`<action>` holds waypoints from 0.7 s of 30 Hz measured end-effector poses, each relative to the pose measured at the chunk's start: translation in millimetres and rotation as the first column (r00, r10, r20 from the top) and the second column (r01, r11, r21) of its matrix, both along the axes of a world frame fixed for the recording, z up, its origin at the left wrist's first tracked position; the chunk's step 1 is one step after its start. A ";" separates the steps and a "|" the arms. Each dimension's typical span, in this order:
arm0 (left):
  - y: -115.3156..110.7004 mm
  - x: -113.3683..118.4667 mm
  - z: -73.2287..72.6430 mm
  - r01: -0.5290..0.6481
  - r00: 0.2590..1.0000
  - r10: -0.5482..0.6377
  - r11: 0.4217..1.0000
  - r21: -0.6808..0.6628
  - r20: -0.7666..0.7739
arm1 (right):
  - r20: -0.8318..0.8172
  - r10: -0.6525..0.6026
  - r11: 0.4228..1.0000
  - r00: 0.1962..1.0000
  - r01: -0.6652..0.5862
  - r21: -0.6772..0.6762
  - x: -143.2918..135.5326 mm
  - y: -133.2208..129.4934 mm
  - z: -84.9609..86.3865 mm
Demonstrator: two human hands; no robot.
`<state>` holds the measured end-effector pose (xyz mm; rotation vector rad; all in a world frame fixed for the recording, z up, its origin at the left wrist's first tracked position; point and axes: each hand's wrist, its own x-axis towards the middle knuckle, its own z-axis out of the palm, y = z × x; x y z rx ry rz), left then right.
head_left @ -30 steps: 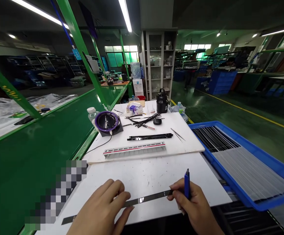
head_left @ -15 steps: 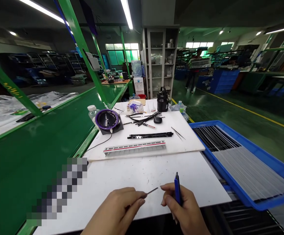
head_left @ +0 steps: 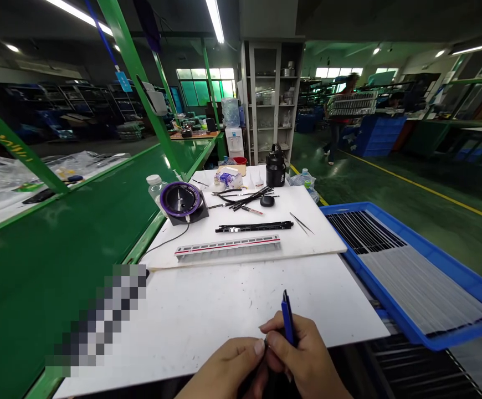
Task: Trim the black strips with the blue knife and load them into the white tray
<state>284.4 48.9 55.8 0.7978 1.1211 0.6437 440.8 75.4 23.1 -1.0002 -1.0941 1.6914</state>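
My left hand [head_left: 235, 360] is closed in a pinch, close to the body at the table's front edge. A thin dark strip [head_left: 265, 344] shows slightly at its fingertips, mostly hidden. Against it, fingertips almost touching, is my right hand [head_left: 305, 354], closed around a blue pen-shaped tool [head_left: 287, 318] that stands nearly upright. Beyond the hands, a white model train carriage shell [head_left: 228, 247] with a red stripe lies on the raised white board [head_left: 307, 247]. Behind the shell lies a bundle of black strips [head_left: 255, 228].
Tweezers [head_left: 302, 223] lie right of the strips. A purple-rimmed round fan-like device [head_left: 180, 199] stands at left, and a black bottle [head_left: 275, 166] at the back. A blue tray [head_left: 469, 282] of long strips sits to the right. A person carries a crate [head_left: 353, 104] in the background.
My left hand has moved right and down to meet my right hand, which shifted slightly left and down. The dark strip, plainly visible before, is now mostly hidden. The distant person came closer.
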 end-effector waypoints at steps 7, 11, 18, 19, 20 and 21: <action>7.8 -29.0 2.0 -0.084 0.979 0.104 0.990 -0.116 0.175 | 0.171 0.114 0.992 0.979 -0.121 0.036 12.6 2.0 -1.6; 6.3 -59.3 -3.4 -0.191 0.942 0.239 0.959 -0.209 0.234 | 0.149 0.318 0.948 0.936 -0.319 -0.019 17.1 -7.1 -9.2; -9.6 -81.2 -7.2 -0.266 0.946 0.297 0.940 -0.212 0.130 | 0.207 0.394 0.913 0.896 -0.408 0.029 9.8 -23.2 -28.1; -12.7 -81.1 -7.6 -0.253 0.947 0.285 0.947 -0.198 0.151 | 0.253 0.362 0.919 0.897 -0.389 0.066 8.6 -22.8 -26.5; -16.0 -80.3 -8.3 -0.241 0.949 0.271 0.953 -0.182 0.163 | 0.305 0.331 0.921 0.893 -0.376 0.099 7.8 -21.8 -23.7; -19.5 -79.0 -9.2 -0.230 0.954 0.256 0.959 -0.166 0.156 | 0.357 0.305 0.921 0.883 -0.369 0.128 7.3 -20.6 -20.1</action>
